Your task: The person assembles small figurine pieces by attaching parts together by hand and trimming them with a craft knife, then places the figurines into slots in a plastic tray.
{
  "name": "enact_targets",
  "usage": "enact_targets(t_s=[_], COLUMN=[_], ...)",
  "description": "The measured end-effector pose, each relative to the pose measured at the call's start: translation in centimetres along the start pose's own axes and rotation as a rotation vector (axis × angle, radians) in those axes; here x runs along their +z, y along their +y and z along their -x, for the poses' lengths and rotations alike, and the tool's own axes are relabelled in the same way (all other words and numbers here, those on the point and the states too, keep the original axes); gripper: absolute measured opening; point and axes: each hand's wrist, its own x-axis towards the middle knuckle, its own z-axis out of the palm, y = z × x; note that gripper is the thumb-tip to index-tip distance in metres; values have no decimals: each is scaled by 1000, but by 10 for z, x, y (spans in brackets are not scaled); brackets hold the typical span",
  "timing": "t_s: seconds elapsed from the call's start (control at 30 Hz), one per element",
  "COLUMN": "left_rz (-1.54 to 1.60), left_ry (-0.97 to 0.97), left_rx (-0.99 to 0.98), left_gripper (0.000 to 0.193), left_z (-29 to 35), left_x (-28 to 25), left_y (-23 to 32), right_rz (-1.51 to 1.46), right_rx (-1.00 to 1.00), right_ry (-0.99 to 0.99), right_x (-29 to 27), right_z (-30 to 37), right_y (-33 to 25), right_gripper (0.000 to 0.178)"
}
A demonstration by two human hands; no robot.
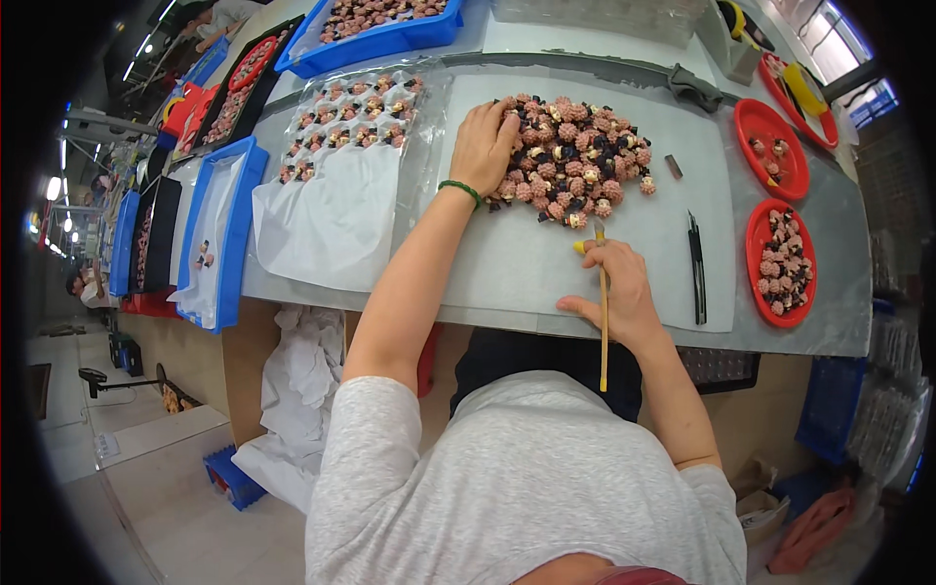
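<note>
At the left end of the grey worktop [834, 253] stands a blue tray [242, 210], lined with white sheeting and holding a couple of small dark and pinkish pieces. To its right, clear plastic packing and white paper [331, 224] lie flat, with small figures [366, 135] set out in rows across the far part. Beyond them, at the far edge, another blue tray [380, 54] is filled with more pinkish pieces.

My left hand [487, 141], with a green bracelet [468, 188] at the wrist, rests at the left edge of a heap of pink, knobbly-topped figures [575, 161] with black parts, which sits on a pale sheet [517, 268]. My fingers touch the heap, but I cannot tell whether they are closed on any one figure. My right hand [621, 288], just on the near side of the heap, grasps a slender yellowish stick [604, 341], its far tip close to the nearest figures and its other end pointing toward me.

Right of the heap lies a small dark block [674, 167]; nearer, two slim black tools [697, 268] lie side by side. Furthest right, a far red dish [795, 171] holds a few pieces, and a near red dish [755, 244] holds many.
</note>
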Motion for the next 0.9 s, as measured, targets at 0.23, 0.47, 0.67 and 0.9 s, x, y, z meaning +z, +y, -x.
enact_targets(t_s=[0.23, 0.47, 0.67, 0.9], left_rz=[80, -75, 263, 350], left_ry=[-44, -54, -38, -55], left_rx=[-61, -56, -345, -131], left_gripper=[44, 49, 64, 58], left_z=[-5, 65, 85, 99], left_x=[-3, 4, 4, -2], left_y=[3, 47, 121, 127], right_rz=[-1, -4, -178, -265], right_rx=[38, 39, 204, 315], right_ry=[-29, 7, 155, 232], right_x=[-1, 3, 14, 18], right_z=[-9, -7, -2, -4], right_y=[3, 3, 3, 4], right_gripper=[51, 44, 31, 23])
